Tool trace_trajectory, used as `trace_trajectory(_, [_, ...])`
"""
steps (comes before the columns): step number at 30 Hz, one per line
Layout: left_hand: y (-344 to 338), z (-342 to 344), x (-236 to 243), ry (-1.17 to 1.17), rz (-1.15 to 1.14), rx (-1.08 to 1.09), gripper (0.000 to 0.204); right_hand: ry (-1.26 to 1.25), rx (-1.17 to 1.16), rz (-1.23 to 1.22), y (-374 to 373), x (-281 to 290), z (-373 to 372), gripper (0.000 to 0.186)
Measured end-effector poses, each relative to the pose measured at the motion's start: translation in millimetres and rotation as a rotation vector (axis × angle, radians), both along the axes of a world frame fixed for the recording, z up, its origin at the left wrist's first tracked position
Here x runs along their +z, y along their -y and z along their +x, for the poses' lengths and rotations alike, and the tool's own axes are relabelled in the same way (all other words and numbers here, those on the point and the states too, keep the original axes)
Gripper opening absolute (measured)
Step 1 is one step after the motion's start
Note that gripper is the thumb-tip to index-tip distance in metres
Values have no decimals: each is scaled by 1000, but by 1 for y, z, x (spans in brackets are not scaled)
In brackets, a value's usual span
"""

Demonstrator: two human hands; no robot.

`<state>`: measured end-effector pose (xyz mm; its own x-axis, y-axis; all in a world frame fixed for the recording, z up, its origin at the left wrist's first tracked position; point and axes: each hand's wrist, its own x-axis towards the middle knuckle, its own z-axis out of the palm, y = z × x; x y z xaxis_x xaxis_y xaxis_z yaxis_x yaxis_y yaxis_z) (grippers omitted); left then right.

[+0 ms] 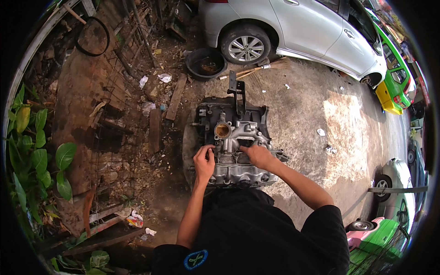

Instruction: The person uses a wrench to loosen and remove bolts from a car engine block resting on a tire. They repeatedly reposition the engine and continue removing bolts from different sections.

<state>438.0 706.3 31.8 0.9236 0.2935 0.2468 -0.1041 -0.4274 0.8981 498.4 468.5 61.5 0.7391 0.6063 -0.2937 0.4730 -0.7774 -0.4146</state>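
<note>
Stained ground (298, 110) stretches across mid-frame, and on it sit a black basin (199, 59) and straw broom (276, 65), upper centre, wooden boards (176, 98) left of centre.

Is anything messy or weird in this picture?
Yes, a little. Crumpled white scraps lie on the dirt near a wooden plank, like dropped litter. And the engine sits out in the open, not under a hood, which seems unusual.

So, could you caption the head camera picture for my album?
Left hand and right hand at work on a metal engine outdoors, a silver car parked beyond.
</note>
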Motion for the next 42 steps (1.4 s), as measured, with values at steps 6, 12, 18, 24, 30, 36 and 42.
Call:
trace_trajectory(6, [-1, 2, -3, 34, 13, 2, 14, 33, 116, -3, -31, -16, -27, 43])
trace_trajectory(12, [-1, 1, -3, 23, -10, 0, 14, -71, -114, -71, -11, 12, -17, 46])
trace_trajectory(18, [0, 1, -2, 36, -5, 2, 14, 72, -131, 104, 20, 8, -3, 49])
trace_trajectory(24, [0, -1, 1, -26, -22, 9, 14, 24, -121, 147, 7, -19, -13, 48])
trace_trajectory(30, [-1, -1, -3, 7, -8, 5, 14, -1, -102, -12, -6, -5, -20, 46])
trace_trajectory(36, [-1, 1, -3, -4, -7, -9, 14, 76, -2, -2, -2, -7, 0, 48])
trace_trajectory(42, [-1, 0, 0, -6, -15, -2, 14, 73, 80, -17, -5, 2, -5, 32])
